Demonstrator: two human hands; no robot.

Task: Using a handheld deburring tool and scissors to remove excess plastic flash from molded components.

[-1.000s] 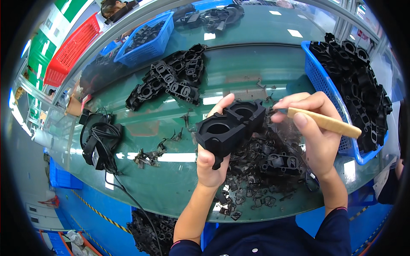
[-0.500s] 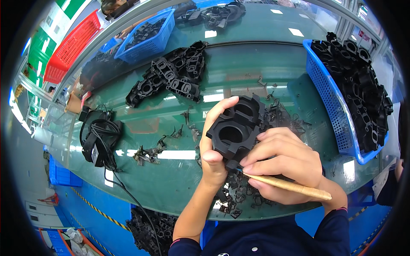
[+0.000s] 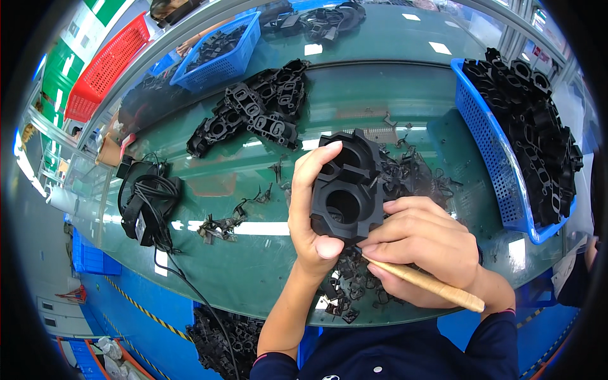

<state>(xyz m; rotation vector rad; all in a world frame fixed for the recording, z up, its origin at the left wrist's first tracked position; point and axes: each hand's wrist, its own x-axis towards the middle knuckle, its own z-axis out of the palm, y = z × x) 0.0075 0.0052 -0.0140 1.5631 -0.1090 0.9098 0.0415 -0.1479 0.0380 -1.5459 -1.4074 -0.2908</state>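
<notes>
The left hand [image 3: 310,215] is clamped on the black part [image 3: 347,187], held above the bench [image 3: 266,278]; the right hand [image 3: 421,244] grips the wooden-handled tool [image 3: 424,283] at its lower edge; trimming well probably wants a steady part and short strokes.

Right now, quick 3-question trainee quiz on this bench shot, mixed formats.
1. True or false: the left hand holds the black moulded part up off the green bench.
2. The wooden-handled tool in the right hand meets the part at its: A) top edge B) lower edge C) far side
3. Fill in: the blue basket of black parts stands to the person's ____.

Key: 1 true; 2 B; 3 right.
</notes>
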